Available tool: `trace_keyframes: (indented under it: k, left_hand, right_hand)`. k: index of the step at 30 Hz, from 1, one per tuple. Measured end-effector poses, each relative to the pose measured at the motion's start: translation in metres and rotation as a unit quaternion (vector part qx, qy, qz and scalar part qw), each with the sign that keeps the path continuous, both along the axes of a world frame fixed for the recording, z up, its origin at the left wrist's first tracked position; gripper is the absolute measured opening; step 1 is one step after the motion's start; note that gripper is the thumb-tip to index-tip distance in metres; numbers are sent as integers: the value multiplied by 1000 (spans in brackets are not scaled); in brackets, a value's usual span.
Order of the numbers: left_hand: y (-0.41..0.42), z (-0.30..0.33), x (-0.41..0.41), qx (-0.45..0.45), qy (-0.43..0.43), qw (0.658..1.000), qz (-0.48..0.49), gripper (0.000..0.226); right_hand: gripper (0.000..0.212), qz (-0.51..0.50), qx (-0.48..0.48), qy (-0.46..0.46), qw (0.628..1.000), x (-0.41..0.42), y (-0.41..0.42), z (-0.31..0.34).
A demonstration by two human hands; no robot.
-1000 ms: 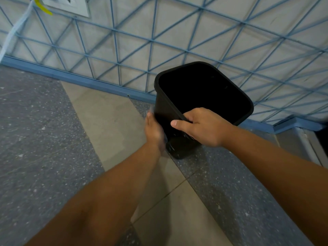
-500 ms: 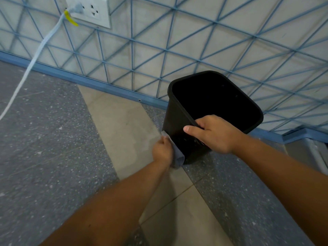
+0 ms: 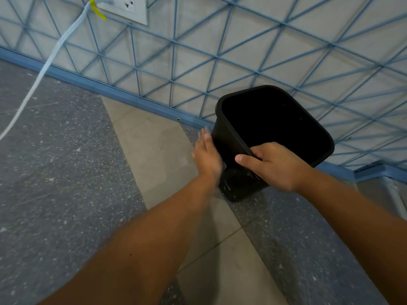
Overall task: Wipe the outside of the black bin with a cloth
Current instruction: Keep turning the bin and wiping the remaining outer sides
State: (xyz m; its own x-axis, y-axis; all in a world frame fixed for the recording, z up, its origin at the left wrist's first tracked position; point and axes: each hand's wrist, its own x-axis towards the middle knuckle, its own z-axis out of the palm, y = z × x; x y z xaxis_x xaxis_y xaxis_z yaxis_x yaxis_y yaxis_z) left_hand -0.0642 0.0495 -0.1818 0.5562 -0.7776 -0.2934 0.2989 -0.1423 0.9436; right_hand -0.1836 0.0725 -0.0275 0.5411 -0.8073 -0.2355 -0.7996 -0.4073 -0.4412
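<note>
**Two hands on the bin**

Both hands contact the black plastic rectangular bin [image 3: 229,137], which stands on the speckled grey floor [image 3: 55,172] beside the blue-latticed wall [image 3: 198,51]. My right hand [image 3: 273,166] grips the near rim, fingers curled over it. My left hand [image 3: 207,155] lies flat against the bin's left side, pressing a pale grey cloth [image 3: 203,132], mostly hidden and blurred.
</note>
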Motion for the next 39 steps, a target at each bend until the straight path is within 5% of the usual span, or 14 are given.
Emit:
trace_keyframes:
  k: [3,5,8,12,16,23,30,34,39]
  left_hand:
    - [-16,-91,-3,46,147,988,7,115]
    - [-11,-118,-15,72,194,978,19,105]
    - [23,-43,-22,106,115,988,15,60]
    - [52,-17,-18,150,18,988,-42,51]
    - [70,-12,1,170,15,985,-33,43]
    - [74,5,19,100,62,993,5,41]
    - [65,6,20,82,70,993,-40,32]
    - [68,10,23,55,71,995,-42,31]
    - [61,34,-9,-9,21,1000,-1,55]
  right_hand:
    - [45,5,2,0,1000,0,-1,-1]
    - [49,8,2,-4,1000,-1,-2,-2]
    - [55,10,-10,-12,1000,0,-4,-5]
    - [53,-5,-9,4,1000,1,-1,-2]
    - [52,-7,-17,49,999,5,5,5]
    - [45,-70,-70,126,987,21,14,9]
    - [56,-206,-10,19,978,28,-15,4]
    - [63,-196,-10,-8,981,21,-11,9]
    - [57,-149,-18,69,986,-8,5,17]
